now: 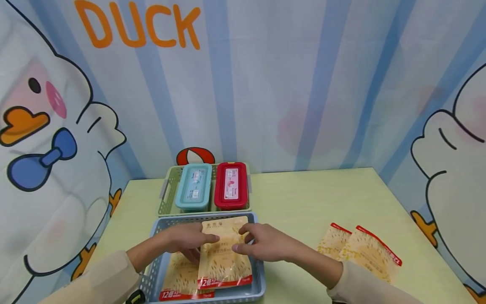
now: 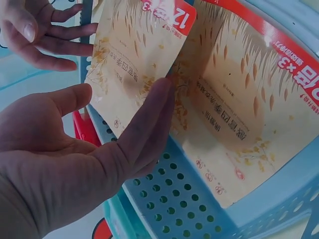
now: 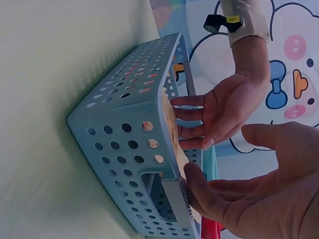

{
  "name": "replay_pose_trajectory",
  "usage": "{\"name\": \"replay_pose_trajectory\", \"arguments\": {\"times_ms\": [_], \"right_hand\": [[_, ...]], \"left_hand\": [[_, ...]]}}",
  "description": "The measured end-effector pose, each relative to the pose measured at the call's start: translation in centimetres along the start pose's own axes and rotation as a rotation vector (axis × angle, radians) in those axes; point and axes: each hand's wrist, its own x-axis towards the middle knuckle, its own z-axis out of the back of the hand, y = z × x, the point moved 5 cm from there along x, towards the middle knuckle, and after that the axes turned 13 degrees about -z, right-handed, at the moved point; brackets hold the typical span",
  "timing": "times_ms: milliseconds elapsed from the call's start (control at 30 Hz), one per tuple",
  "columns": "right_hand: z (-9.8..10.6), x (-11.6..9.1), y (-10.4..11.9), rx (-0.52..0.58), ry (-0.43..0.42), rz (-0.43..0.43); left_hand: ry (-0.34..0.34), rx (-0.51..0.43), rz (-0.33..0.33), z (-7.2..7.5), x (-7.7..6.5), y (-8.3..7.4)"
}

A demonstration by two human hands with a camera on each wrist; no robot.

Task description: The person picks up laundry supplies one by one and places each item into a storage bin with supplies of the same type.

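The left hand is not clenched: its long fingers stretch straight along the side of a flat, upright-printed packet, the thumb spread away from them. The right hand is loose too, fingers softly bent at the packet's other edge; whether they touch it I cannot tell. That packet, thin, smooth and cream with a red band, lies inside a blue basket, overlapping a second packet of the same print. The basket is rectangular, its stiff walls pierced by rows of round holes.

Just behind, a green basket with finer holes holds a teal box and a red box, both oblong with rounded corners. To the right, two more packets overlap on the pale, faintly grained table. Beyond hangs a creased, blue-striped curtain.
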Motion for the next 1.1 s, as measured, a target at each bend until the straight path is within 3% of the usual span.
{"name": "replay_pose_trajectory", "arguments": {"times_ms": [300, 633, 833, 1100], "right_hand": [[-0.7, 0.5, 0.7, -0.129, -0.013, 0.022], [-2.3, 1.2, 1.4, -0.349, -0.116, 0.034], [-2.7, 1.3, 1.6, -0.404, -0.165, 0.057], [-3.0, 1.7, 1.9, -0.470, -0.219, 0.053]], "left_hand": [[-0.001, 0.038, -0.016, -0.6, 0.6, 0.6], [-0.015, 0.051, 0.001, -1.4, 1.1, 1.3], [0.022, 0.039, -0.050, -1.6, 1.1, 1.1], [-0.032, 0.124, -0.087, -1.3, 1.0, 1.0]]}}
